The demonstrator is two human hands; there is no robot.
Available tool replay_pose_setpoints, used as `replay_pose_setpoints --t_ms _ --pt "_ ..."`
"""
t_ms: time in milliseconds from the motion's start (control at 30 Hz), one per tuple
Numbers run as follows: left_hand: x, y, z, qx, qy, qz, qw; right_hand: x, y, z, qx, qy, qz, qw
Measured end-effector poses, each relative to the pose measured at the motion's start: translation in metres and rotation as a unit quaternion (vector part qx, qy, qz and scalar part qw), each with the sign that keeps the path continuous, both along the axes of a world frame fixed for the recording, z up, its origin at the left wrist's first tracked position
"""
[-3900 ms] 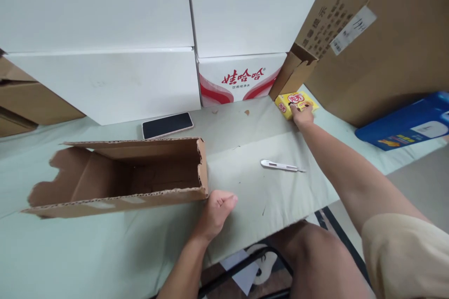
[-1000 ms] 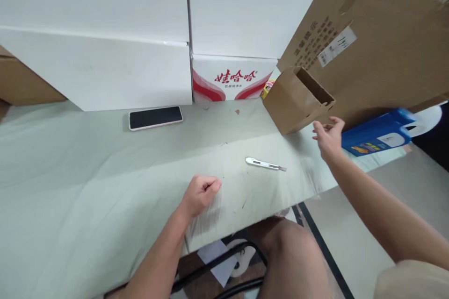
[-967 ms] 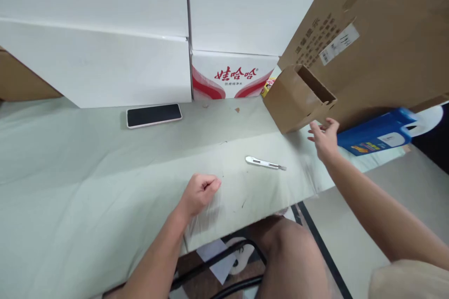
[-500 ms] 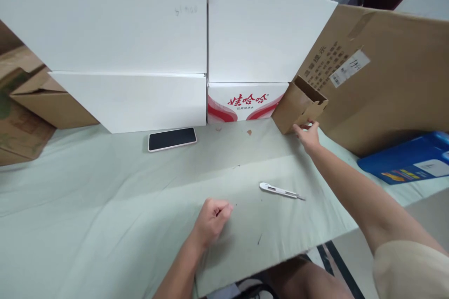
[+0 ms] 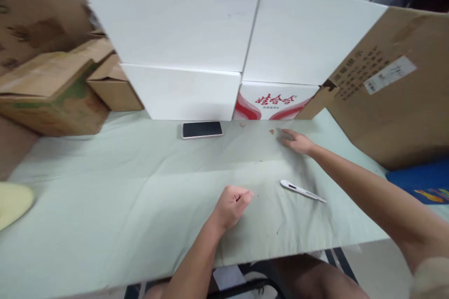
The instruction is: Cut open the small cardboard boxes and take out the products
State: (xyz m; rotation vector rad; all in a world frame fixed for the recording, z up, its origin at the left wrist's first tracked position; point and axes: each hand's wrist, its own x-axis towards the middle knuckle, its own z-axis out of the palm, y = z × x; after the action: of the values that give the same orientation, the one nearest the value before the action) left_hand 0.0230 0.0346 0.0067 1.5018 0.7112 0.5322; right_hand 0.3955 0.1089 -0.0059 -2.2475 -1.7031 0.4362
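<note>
My right hand is open over the far right of the cloth, its fingers stretched toward a small brown scrap just to their left. It holds nothing. Behind it, the small brown cardboard box stands in the corner between the red-and-white printed box and the large brown carton. My left hand rests on the cloth in a fist, with nothing showing in it. Between my hands and nearer to me lies a white craft knife, its tip pointing right.
A phone lies before the white boxes at the back. Brown cartons stand at left, a large brown carton and a blue container at right. Something pale yellow sits at the left edge.
My right hand has let go of the small cardboard box and moved left and toward me, its fingers now spread. The box sits deeper in the corner. My view has turned left.
</note>
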Motion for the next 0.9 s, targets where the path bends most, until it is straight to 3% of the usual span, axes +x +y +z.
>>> replay_pose_setpoints --t_ms 133,233,400,533,567,633,700,767,900 --pt "-0.032 -0.005 0.002 -0.003 -0.047 0.051 0.998 -0.078 0.003 0.033 0.0 -0.031 0.091 0.995" --pt "-0.06 -0.007 0.004 -0.005 -0.08 0.101 0.992 -0.159 0.024 0.05 0.019 -0.049 0.181 0.982" --pt "-0.105 -0.006 0.013 -0.021 -0.133 0.181 0.974 -0.339 0.08 0.058 0.059 -0.052 0.335 0.939" --pt "-0.129 -0.001 0.013 -0.07 -0.177 0.214 0.958 -0.496 0.129 0.072 0.123 -0.06 0.417 0.898" --pt "-0.134 0.001 0.011 -0.084 -0.184 0.214 0.956 -0.531 0.142 0.077 0.157 -0.066 0.43 0.887" --pt "-0.14 0.004 0.007 -0.098 -0.195 0.211 0.953 -0.587 0.165 0.087 0.189 -0.087 0.403 0.891" --pt "-0.145 0.008 0.004 -0.101 -0.204 0.216 0.949 -0.624 0.182 0.095 0.187 -0.097 0.385 0.899" --pt "-0.15 0.012 0.003 -0.104 -0.21 0.229 0.945 -0.644 0.188 0.103 0.179 -0.098 0.373 0.905" --pt "-0.16 0.015 0.008 -0.092 -0.23 0.248 0.937 -0.644 0.18 0.111 0.172 -0.092 0.37 0.908"
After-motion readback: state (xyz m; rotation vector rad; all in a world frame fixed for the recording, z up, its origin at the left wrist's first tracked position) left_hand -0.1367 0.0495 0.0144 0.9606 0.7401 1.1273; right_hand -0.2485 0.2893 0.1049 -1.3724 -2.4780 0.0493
